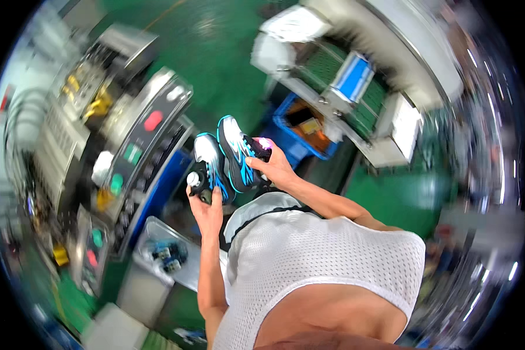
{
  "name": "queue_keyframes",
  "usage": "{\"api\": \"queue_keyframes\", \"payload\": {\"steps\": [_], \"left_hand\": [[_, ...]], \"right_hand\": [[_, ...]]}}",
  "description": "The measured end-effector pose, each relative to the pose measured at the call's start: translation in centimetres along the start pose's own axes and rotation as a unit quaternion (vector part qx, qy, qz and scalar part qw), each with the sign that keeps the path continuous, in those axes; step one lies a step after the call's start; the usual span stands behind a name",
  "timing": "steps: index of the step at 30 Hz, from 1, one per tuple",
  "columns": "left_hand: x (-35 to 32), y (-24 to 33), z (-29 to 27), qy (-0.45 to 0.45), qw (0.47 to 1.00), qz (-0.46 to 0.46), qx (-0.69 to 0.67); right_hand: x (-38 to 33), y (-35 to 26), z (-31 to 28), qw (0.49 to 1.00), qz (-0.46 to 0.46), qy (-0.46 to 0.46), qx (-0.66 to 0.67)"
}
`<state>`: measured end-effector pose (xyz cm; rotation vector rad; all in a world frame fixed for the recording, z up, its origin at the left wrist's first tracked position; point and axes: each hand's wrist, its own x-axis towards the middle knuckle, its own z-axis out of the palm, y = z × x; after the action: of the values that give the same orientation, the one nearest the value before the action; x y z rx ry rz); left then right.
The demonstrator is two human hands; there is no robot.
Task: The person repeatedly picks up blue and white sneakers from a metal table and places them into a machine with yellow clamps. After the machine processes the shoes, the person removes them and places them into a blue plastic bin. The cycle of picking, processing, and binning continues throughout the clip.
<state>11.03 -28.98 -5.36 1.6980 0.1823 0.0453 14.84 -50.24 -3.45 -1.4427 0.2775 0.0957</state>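
A pair of sneakers in white, black and bright blue is held in front of my body, toes pointing away from me. My left hand (206,211) grips the left sneaker (207,153) near its heel, thumb and fingers on either side. Around the ankle part of the right sneaker (233,146) is my right hand (272,165), with the thumb across the laces side. The two shoes are side by side, close together. A round white piece (193,179) shows at the left shoe's opening; a pinkish-white one (265,143) shows at the right shoe's.
On the left stands a machine with a control panel (135,137) carrying red and green buttons. A metal tray (189,248) with small dark items sits near my left forearm. Ahead right are a blue crate (287,111) and a machine with a green conveyor (321,67). The floor (216,58) is green.
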Motion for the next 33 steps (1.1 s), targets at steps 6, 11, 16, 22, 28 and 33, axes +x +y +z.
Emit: {"api": "queue_keyframes", "payload": {"steps": [6,11,16,22,28,33], "left_hand": [[8.7,8.7,19.6,-0.234,0.97,0.065,-0.011],[18.4,10.1,36.7,-0.305,0.917,0.25,0.064],[25.7,6.0,50.7,-0.271,0.894,0.331,0.128],[22.6,8.5,42.9,-0.302,0.894,0.296,0.146],[10.0,-7.7,12.5,-0.195,0.958,0.06,0.2],[-18.9,-23.2,-17.0,0.429,0.777,-0.226,0.403]], "right_hand": [[0.6,-6.1,-19.5,0.924,-0.09,0.363,-0.072],[4.2,-10.7,-28.3,0.835,-0.034,0.492,-0.243],[13.9,-6.3,-38.3,0.794,-0.033,0.523,-0.307],[16.7,-9.8,-37.9,0.769,-0.148,0.488,-0.385],[15.0,-5.0,-14.4,0.914,-0.259,-0.009,-0.313],[12.8,4.9,0.1,0.831,-0.147,-0.369,-0.389]]}}
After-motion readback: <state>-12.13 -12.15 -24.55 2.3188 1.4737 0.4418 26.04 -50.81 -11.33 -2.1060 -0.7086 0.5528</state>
